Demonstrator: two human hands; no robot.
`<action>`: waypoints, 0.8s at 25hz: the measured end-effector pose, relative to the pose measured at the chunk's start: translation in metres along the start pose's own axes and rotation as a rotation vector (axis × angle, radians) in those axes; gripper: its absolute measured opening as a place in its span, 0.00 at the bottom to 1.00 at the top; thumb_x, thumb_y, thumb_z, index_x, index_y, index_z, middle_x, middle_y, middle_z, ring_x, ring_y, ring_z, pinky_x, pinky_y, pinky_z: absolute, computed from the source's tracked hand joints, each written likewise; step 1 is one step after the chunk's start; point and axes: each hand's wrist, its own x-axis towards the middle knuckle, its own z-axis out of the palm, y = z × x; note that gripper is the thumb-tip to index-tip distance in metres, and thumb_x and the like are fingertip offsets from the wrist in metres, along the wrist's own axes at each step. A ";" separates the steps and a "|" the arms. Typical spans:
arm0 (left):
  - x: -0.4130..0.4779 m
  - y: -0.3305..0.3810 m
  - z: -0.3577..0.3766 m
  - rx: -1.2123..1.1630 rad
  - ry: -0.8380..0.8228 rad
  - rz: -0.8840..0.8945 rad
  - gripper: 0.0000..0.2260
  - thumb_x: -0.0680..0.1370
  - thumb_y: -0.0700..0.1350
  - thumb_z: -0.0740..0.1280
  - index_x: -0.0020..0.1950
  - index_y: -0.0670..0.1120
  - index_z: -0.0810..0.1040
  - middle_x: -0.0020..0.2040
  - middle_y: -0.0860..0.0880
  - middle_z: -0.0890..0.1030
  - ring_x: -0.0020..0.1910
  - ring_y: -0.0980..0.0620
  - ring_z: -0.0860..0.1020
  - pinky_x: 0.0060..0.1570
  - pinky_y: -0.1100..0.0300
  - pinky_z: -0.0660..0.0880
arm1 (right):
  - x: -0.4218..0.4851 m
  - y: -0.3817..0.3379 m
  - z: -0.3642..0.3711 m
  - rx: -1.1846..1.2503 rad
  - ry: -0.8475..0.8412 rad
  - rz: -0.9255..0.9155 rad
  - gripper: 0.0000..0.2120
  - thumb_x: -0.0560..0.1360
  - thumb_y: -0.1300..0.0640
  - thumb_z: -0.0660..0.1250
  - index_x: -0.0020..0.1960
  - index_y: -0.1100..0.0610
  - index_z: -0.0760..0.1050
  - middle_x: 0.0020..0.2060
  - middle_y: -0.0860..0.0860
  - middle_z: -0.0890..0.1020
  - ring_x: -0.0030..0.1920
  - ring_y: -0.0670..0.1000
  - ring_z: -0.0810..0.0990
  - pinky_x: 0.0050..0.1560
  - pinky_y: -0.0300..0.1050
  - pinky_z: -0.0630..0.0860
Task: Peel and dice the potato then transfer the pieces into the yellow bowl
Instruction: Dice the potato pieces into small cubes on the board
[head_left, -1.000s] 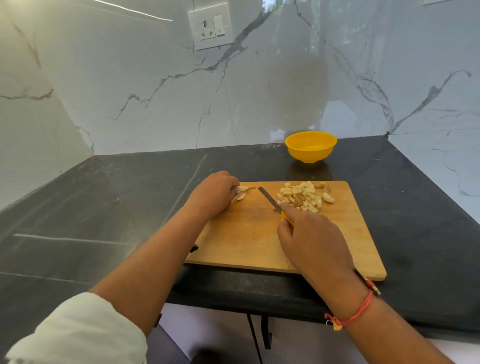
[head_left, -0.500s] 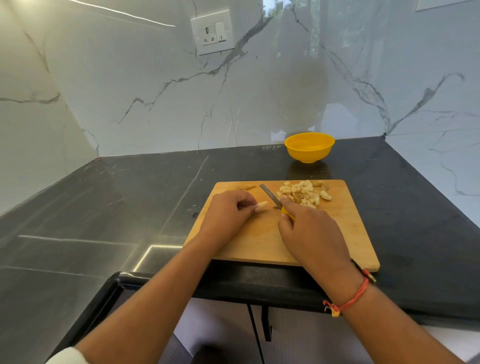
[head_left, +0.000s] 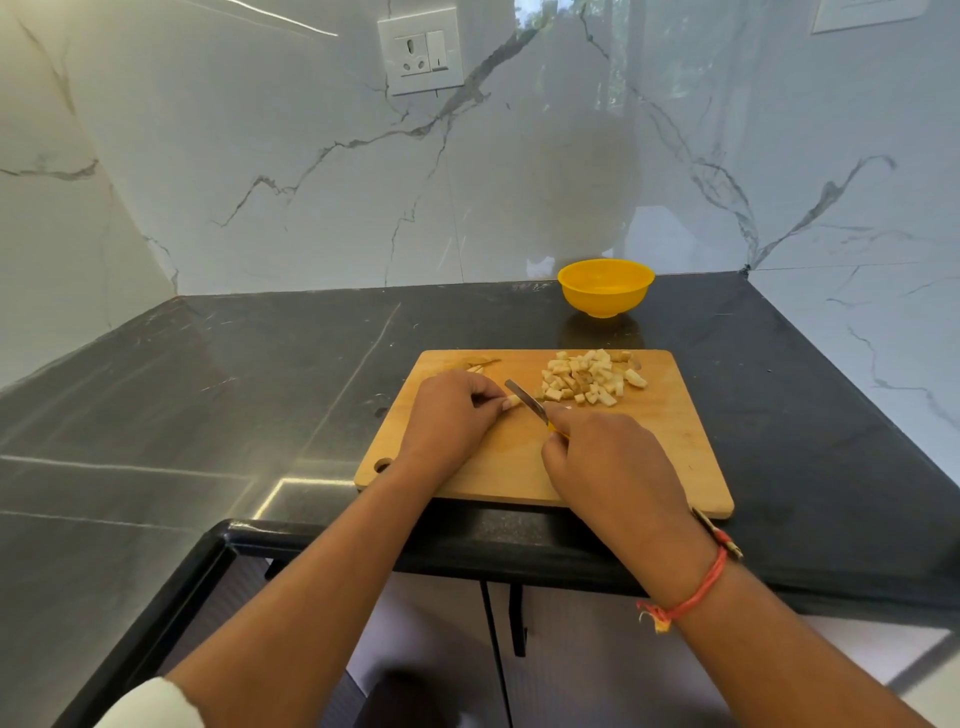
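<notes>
Dark stone table (head_left: 208, 415), white veined marble wall behind, wall socket (head_left: 421, 49) high at 11 o'clock. A wooden cutting board (head_left: 649, 467) sits at the near edge.

My read is that dicing is nearly done. The diced pile (head_left: 587, 376) lies at 1 o'clock on the board. The yellow bowl (head_left: 605, 288) stands off the board at 12 o'clock, well apart, and I see no pieces in it. Peel scraps (head_left: 478, 364) lie at 11 o'clock on the board.

To do this step well, I'd keep the cuts short and even to match the pile. I'd tuck the left fingertips back from the edge, because the strip is tiny and they're close to the blade. I'd also keep the knife tip down on the wood so the strip doesn't roll.

My left hand (head_left: 449, 421) is curled, and its fingertips pinch a small potato strip (head_left: 511, 401) flat on the board at mid-left. My right hand (head_left: 608, 462) is closed round the yellow handle of the knife (head_left: 524, 399). The blade points to 11 o'clock and its edge sits right against the free end of the strip. I can't tell whether it has bitten in yet.

There's a red thread bracelet (head_left: 691, 597) on the right wrist.
</notes>
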 end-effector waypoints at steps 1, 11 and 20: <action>0.000 0.000 0.000 0.005 0.000 0.003 0.06 0.77 0.48 0.72 0.52 0.50 0.87 0.48 0.54 0.85 0.44 0.60 0.78 0.48 0.67 0.73 | 0.001 -0.001 0.000 -0.004 -0.011 -0.003 0.20 0.81 0.51 0.57 0.71 0.45 0.73 0.49 0.48 0.84 0.46 0.50 0.80 0.45 0.46 0.77; -0.002 0.001 0.002 0.006 0.021 0.010 0.05 0.77 0.47 0.72 0.50 0.50 0.87 0.46 0.54 0.85 0.43 0.60 0.78 0.47 0.66 0.74 | 0.024 -0.005 0.008 -0.036 -0.166 0.031 0.19 0.80 0.52 0.57 0.68 0.46 0.76 0.45 0.50 0.82 0.46 0.51 0.79 0.47 0.48 0.79; -0.003 0.000 0.003 -0.021 0.026 -0.011 0.05 0.77 0.49 0.72 0.50 0.50 0.86 0.45 0.55 0.84 0.43 0.60 0.77 0.44 0.69 0.72 | -0.014 0.006 -0.013 -0.138 -0.114 0.013 0.21 0.82 0.52 0.55 0.73 0.41 0.68 0.46 0.47 0.81 0.44 0.49 0.79 0.46 0.50 0.80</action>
